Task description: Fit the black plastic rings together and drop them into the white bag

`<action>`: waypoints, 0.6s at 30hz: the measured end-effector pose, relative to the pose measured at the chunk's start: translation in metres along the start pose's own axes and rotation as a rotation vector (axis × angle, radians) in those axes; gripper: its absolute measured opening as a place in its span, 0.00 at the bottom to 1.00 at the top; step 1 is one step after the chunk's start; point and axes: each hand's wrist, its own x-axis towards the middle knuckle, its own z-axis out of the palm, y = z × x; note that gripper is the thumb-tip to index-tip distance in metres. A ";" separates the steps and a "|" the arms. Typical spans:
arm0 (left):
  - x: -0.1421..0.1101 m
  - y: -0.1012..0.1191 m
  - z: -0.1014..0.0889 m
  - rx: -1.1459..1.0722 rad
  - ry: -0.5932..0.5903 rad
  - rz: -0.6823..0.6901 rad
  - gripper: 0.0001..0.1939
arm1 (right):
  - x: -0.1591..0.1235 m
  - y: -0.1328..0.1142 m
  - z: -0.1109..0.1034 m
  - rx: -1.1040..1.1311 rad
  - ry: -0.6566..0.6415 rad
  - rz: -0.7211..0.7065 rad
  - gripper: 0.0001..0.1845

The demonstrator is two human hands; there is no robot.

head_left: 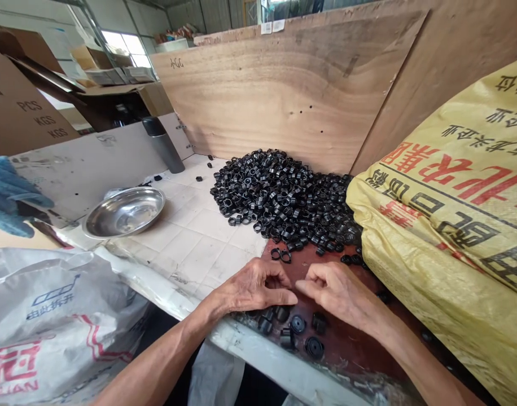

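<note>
In the head view, the left hand (pixel 258 286) and the right hand (pixel 331 287) are over the near part of the table (pixel 262 356), their fingertips close to each other. The left hand's fingers are bent, with the thumb stretched out below them; the right hand's fingers are curled in towards its thumb. Whether either is clamped on a small part cannot be told, as the fingers hide what may lie between them.

Beneath and just in front of the hands, several black caps (pixel 314 348) lie loose on a reddish-brown sheet (pixel 347 355), 2 of them showing round faces. Beyond the hands, 2 black rings (pixel 280 256) lie side by side, near the edge of a large heap of black rings (pixel 279 197). The heap sits in front of a wooden board (pixel 284 96), partly on pale cardboard (pixel 195 217).

To the right, a yellow sack (pixel 445 208) with printed characters borders the heap. On the left side of the table are a metal bowl (pixel 125 214) and a dark bottle (pixel 166 148), which leans slightly. A blue glove (pixel 13 192) is at the left edge, above a white printed bag (pixel 59 321).
</note>
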 end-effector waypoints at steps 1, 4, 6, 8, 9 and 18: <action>0.001 0.000 0.001 0.057 0.052 -0.051 0.18 | 0.003 0.006 -0.002 -0.065 0.053 0.037 0.15; 0.009 -0.006 0.005 0.238 0.386 -0.109 0.21 | 0.013 0.027 0.002 -0.190 0.271 0.111 0.08; 0.017 -0.012 0.008 0.325 0.514 -0.063 0.16 | 0.019 0.038 0.008 -0.245 0.356 0.043 0.19; 0.023 -0.019 0.010 0.374 0.508 -0.012 0.16 | 0.022 0.045 0.015 -0.271 0.359 -0.048 0.16; 0.025 -0.021 0.010 0.397 0.493 0.009 0.16 | 0.023 0.047 0.017 -0.276 0.348 -0.080 0.13; 0.022 -0.025 0.013 0.417 0.455 0.134 0.12 | 0.017 0.034 0.017 -0.181 0.291 -0.183 0.06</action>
